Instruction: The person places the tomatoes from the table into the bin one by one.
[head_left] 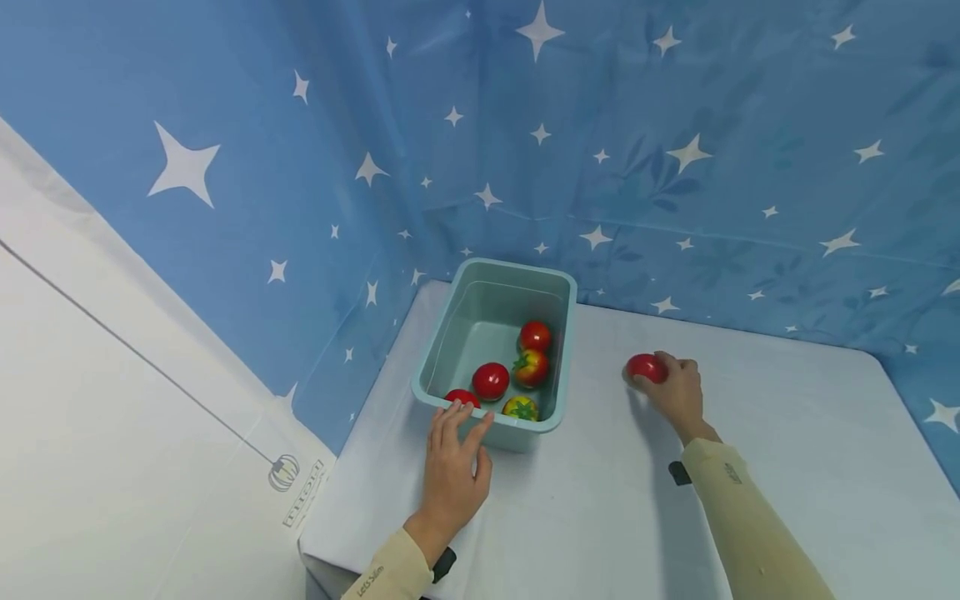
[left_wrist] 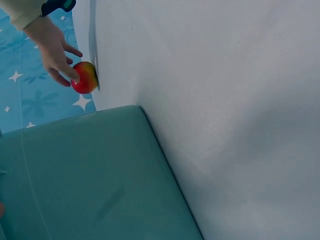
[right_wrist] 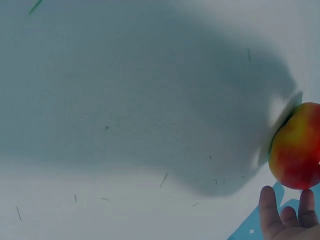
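A light teal plastic bin stands on the white-covered table, holding several tomatoes, among them a red one and a yellow-red one with a green calyx. My left hand rests its fingertips on the bin's near rim, fingers fairly straight and thumb low outside the wall. To the right of the bin, my right hand pinches a red tomato between thumb and fingers, at the tabletop. In the right wrist view that tomato shows a yellow patch, with fingertips below it.
A blue curtain with white stars hangs behind and to the left of the table. White tabletop lies between the hands and stretches off to the right. A white panel with a lamp drawing stands at the left.
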